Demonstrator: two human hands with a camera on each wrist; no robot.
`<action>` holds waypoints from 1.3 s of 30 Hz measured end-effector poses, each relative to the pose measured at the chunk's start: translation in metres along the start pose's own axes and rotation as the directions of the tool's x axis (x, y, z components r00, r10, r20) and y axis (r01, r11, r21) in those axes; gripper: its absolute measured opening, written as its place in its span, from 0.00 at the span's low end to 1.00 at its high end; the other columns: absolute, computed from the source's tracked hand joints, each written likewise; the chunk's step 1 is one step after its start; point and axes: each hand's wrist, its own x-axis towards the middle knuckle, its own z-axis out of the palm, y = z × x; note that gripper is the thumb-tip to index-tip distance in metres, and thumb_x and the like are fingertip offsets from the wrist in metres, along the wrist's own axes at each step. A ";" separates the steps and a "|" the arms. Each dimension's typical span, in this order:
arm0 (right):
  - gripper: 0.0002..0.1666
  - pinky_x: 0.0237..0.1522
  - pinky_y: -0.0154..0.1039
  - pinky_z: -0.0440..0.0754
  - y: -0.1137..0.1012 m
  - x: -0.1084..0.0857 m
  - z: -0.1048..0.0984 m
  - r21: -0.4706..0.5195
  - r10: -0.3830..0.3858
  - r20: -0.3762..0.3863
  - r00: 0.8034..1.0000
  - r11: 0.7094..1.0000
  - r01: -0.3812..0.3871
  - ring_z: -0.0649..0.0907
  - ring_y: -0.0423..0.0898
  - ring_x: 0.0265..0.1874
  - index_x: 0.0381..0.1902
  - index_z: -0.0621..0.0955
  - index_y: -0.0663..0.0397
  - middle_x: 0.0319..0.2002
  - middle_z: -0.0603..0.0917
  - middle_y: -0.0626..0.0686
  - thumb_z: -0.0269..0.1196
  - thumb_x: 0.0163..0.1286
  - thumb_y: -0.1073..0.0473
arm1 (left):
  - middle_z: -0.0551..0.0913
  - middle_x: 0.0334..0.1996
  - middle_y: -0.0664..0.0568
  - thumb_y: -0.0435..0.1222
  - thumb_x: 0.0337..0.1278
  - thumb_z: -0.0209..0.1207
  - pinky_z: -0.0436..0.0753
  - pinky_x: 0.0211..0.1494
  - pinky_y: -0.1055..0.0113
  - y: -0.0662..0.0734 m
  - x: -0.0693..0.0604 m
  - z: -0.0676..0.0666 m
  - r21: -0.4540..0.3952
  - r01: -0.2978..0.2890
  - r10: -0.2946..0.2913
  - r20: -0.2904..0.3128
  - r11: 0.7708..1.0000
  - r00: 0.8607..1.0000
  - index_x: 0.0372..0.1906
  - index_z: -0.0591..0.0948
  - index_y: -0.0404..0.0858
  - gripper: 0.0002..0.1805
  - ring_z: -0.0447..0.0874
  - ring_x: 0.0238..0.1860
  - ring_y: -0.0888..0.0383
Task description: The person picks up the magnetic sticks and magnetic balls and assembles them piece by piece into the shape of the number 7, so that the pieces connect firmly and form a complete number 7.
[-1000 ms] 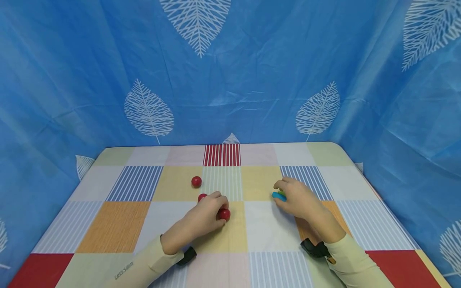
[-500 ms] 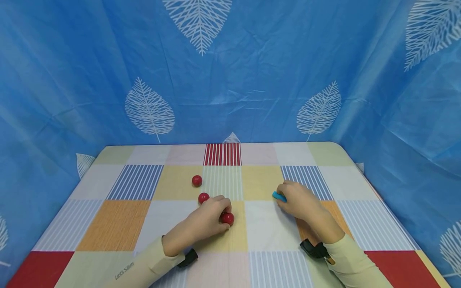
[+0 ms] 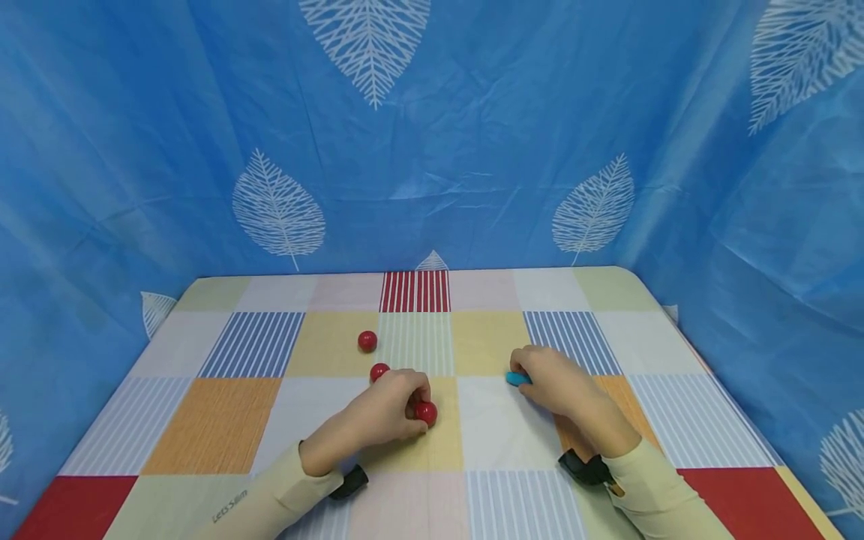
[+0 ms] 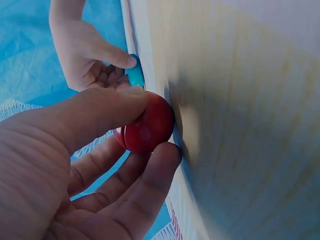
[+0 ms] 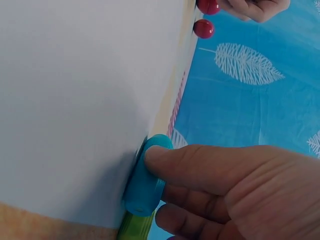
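My left hand (image 3: 388, 409) pinches a shiny red ball (image 3: 426, 413) between thumb and fingers, close to the tablecloth. In the left wrist view, the thumb presses the side of the red ball (image 4: 152, 125). To the right, my right hand (image 3: 556, 382) pinches a short blue cylinder (image 3: 517, 378). The right wrist view shows its thumb along the blue cylinder (image 5: 146, 177), and a green piece (image 5: 136, 227) beside the cylinder's lower end, partly hidden. Whether the two pieces are joined, I cannot tell. Two more red balls lie beyond the left hand, a nearer one (image 3: 379, 372) and a farther one (image 3: 367, 341).
A patchwork tablecloth (image 3: 499, 442) covers the table. Blue curtains with white leaf prints (image 3: 432, 150) hang behind it and along both sides. Black straps are on both wrists.
My left hand has shifted slightly nearer me with the red ball. The right hand has also come a little nearer with the blue cylinder; the green piece is now hidden in the head view.
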 end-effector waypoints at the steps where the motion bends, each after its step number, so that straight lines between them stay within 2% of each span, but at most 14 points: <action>1: 0.11 0.30 0.37 0.73 -0.001 0.000 0.001 -0.002 -0.012 -0.003 1.000 1.000 0.012 0.71 0.42 0.26 0.32 0.77 0.50 0.28 0.75 0.45 0.71 0.59 0.63 | 0.75 0.26 0.57 0.31 0.39 0.75 0.75 0.29 0.73 0.000 0.000 0.000 -0.004 -0.001 0.001 0.003 1.000 1.000 0.30 0.77 0.42 0.16 0.74 0.28 0.60; 7: 0.13 0.32 0.37 0.72 -0.005 0.000 0.005 -0.037 -0.116 -0.039 0.992 0.993 0.115 0.69 0.42 0.28 0.30 0.75 0.49 0.28 0.73 0.44 0.71 0.59 0.65 | 0.75 0.26 0.57 0.31 0.39 0.74 0.75 0.30 0.73 0.001 0.000 -0.001 0.000 0.012 -0.012 0.011 1.000 1.000 0.30 0.77 0.43 0.16 0.74 0.29 0.60; 11: 0.14 0.32 0.36 0.71 -0.010 0.000 0.006 -0.043 -0.151 -0.048 0.987 0.988 0.149 0.69 0.41 0.28 0.30 0.75 0.49 0.27 0.72 0.44 0.71 0.59 0.65 | 0.75 0.27 0.58 0.32 0.39 0.75 0.76 0.31 0.73 0.000 0.000 -0.002 -0.002 0.010 -0.010 0.028 1.000 1.000 0.31 0.77 0.44 0.17 0.75 0.29 0.61; 16: 0.14 0.32 0.34 0.72 -0.018 -0.001 0.007 -0.031 -0.166 -0.019 0.986 0.986 0.165 0.69 0.39 0.28 0.30 0.74 0.48 0.28 0.71 0.42 0.71 0.59 0.63 | 0.75 0.27 0.59 0.33 0.40 0.75 0.76 0.31 0.74 0.000 0.000 -0.001 -0.007 0.008 -0.008 0.056 1.000 0.998 0.31 0.77 0.44 0.17 0.75 0.29 0.61; 20: 0.13 0.32 0.34 0.72 -0.022 -0.001 0.009 -0.014 -0.188 -0.004 0.982 0.982 0.188 0.70 0.39 0.28 0.30 0.74 0.48 0.28 0.71 0.42 0.70 0.59 0.63 | 0.75 0.26 0.59 0.33 0.40 0.75 0.76 0.31 0.73 0.001 0.001 -0.001 0.005 0.003 -0.003 0.055 1.000 0.998 0.31 0.77 0.44 0.16 0.75 0.29 0.61; 25: 0.12 0.33 0.34 0.72 -0.026 -0.002 0.010 -0.015 -0.211 -0.011 0.977 0.977 0.211 0.70 0.39 0.28 0.31 0.75 0.48 0.29 0.71 0.42 0.70 0.61 0.62 | 0.74 0.26 0.57 0.32 0.40 0.74 0.75 0.30 0.73 0.000 0.002 -0.002 0.025 -0.024 0.022 0.054 0.999 0.998 0.30 0.76 0.43 0.16 0.75 0.28 0.60; 32: 0.11 0.35 0.35 0.75 -0.033 -0.002 0.012 -0.014 -0.238 -0.032 0.971 0.971 0.237 0.71 0.39 0.29 0.32 0.77 0.47 0.30 0.73 0.41 0.71 0.60 0.60 | 0.75 0.25 0.57 0.31 0.41 0.73 0.75 0.30 0.73 0.000 0.002 -0.003 0.018 -0.032 0.030 0.056 0.999 0.998 0.30 0.77 0.42 0.15 0.74 0.28 0.60; 39: 0.10 0.35 0.34 0.75 -0.039 0.000 0.016 0.051 -0.263 -0.040 0.964 0.963 0.265 0.73 0.38 0.30 0.33 0.78 0.44 0.31 0.75 0.40 0.70 0.59 0.60 | 0.76 0.25 0.57 0.33 0.41 0.74 0.76 0.29 0.73 0.002 0.001 -0.004 0.011 -0.001 0.000 0.070 1.000 0.998 0.30 0.78 0.42 0.15 0.75 0.27 0.61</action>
